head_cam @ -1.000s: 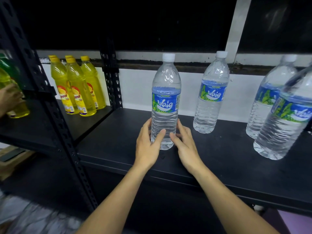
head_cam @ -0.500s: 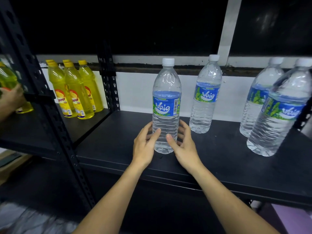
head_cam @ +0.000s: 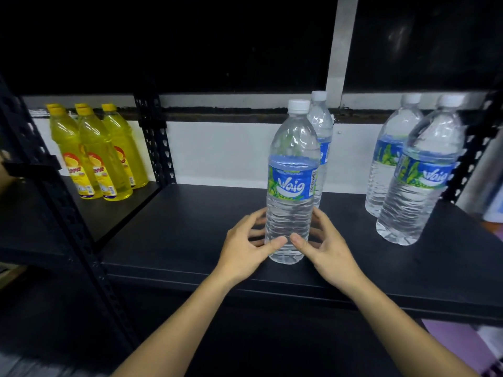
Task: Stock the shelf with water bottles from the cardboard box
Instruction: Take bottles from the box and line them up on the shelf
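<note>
A clear water bottle with a white cap and a blue label stands upright near the front of the black shelf. My left hand and my right hand cup its lower part from either side, thumbs on the front, fingers behind. A second water bottle stands directly behind it. Two more water bottles stand close together at the right end of the shelf. The cardboard box is out of view.
Several yellow bottles stand on the neighbouring shelf to the left, past a black perforated upright. Another person's hand shows at the far left edge. A second upright runs down the front left. Behind the shelf is a white wall.
The held bottle has come toward the shelf's front edge and to the right, and now lines up in front of the second bottle. Both hands stayed on it.
</note>
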Available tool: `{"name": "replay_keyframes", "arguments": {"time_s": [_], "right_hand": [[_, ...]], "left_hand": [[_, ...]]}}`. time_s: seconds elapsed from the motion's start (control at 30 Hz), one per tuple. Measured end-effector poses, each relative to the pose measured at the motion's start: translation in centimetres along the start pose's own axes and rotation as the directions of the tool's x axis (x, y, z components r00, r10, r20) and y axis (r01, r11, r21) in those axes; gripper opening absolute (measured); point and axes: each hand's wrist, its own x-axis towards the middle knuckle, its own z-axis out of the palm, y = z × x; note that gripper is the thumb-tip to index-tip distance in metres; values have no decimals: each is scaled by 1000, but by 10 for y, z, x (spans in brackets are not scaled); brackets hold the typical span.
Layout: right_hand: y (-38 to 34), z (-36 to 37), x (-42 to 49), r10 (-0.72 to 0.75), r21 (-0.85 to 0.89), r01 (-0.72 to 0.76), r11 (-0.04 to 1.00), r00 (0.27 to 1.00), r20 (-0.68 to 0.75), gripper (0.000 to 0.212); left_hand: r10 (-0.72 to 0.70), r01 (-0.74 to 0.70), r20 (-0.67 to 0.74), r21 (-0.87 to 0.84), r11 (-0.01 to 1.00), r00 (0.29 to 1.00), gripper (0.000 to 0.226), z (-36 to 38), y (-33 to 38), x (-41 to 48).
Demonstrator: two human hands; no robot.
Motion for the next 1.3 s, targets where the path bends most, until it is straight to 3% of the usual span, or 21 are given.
{"name": "replay_keyframes", "arguments": {"time_s": [0.23,0.43,1.0,1.13,1.3], "right_hand": [[10,-28,2,-5,-66,2,998,999,-52,79],[19,-36,18,12,-84,-21,996,994,-106,74],[30,-29,46,49,-91,-77,993,958,-283,61],[34,-20,42,17,-82,-49,995,936,-353,59],[34,-21,40,-10,-105,-27,994,940,-340,60]], "left_hand": [[16,-16,10,-43,999,1000,73,31,3,14],[7,-7,-3,-97,995,1000,73,55,0,29],[56,-47,-99,87,995,993,67,78,-8,57],[58,-49,-109,91,995,992,68,79,-9,59],[59,-52,-152,53,997,987,67,79,-9,55]]}}
